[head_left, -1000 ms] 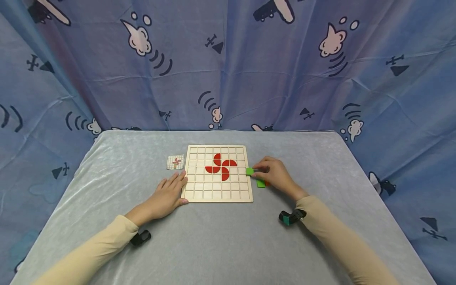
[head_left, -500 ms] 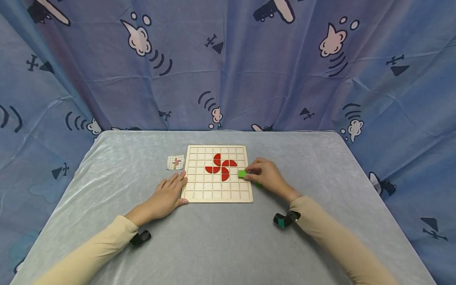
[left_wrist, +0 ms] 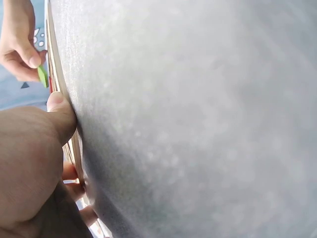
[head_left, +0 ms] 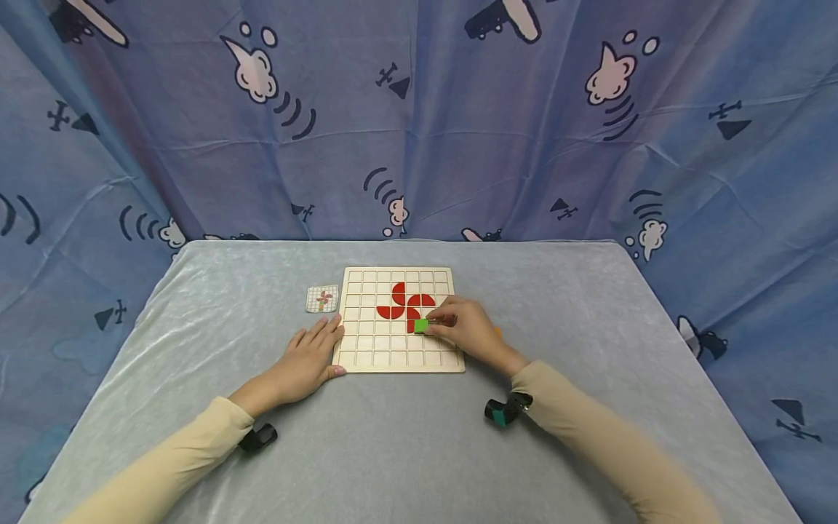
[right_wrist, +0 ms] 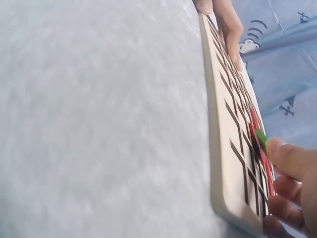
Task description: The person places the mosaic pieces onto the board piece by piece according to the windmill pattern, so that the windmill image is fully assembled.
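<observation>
A wooden grid board point(head_left: 373, 358) lies on the table, with red quarter-round pieces point(head_left: 390, 312) set in a pinwheel at its middle. Between thumb and fingertips my right hand point(head_left: 473, 331) pinches a green square tile point(head_left: 421, 327), held over the lower right red pieces and partly covering them. In the right wrist view the green tile point(right_wrist: 261, 138) appears tilted just above the board. My left hand point(head_left: 306, 362) lies with fingers extended along the board's left edge, thumb at the near corner. The left wrist view shows that thumb point(left_wrist: 61, 116) against the board's side.
A small pattern card point(head_left: 323, 298) with a red pinwheel and a green part lies left of the board. An orange piece point(head_left: 498, 332) peeks out behind my right hand. A grey cloth covers the table point(head_left: 406, 444); a blue patterned curtain point(head_left: 419, 145) hangs behind.
My right hand has carried the green tile leftward from the board's right edge to the red pieces near the middle. My left hand has stayed in place.
</observation>
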A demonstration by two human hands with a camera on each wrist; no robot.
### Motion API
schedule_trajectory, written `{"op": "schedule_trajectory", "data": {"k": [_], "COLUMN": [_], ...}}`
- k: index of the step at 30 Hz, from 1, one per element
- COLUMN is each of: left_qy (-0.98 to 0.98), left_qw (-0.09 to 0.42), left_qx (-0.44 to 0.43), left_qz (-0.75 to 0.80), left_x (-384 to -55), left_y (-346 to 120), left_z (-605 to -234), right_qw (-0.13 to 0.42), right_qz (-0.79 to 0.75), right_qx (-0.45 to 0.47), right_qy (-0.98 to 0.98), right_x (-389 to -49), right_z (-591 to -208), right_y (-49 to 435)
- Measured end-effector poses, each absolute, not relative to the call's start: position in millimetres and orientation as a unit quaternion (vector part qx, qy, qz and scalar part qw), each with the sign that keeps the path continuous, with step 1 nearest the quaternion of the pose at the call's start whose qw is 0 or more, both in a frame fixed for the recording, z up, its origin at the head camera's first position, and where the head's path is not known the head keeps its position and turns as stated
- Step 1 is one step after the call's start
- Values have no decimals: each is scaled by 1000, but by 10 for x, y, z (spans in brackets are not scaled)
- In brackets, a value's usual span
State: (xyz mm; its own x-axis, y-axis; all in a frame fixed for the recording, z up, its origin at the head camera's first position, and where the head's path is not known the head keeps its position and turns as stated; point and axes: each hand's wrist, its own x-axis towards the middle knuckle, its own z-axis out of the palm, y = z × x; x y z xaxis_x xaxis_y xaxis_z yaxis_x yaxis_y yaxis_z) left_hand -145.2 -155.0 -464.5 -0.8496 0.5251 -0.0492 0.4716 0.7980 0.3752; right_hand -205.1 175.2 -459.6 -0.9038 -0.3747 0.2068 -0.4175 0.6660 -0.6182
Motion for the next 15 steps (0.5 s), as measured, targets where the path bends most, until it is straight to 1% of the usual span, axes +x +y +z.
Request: {"op": "schedule_trajectory", "data": {"k": [15], "left_qy": [946], "left_qw": [73], "left_qx": [263], "left_qz": [178], "left_x": [-1449], "left_y": [-1561], "left_z": [-4667], "right_qw": [41], "right_qz": [376], "right_qx": [199], "right_qy": [-904], "right_x": [-2037], "right_z": [-4677], "right_y": [1438]}}
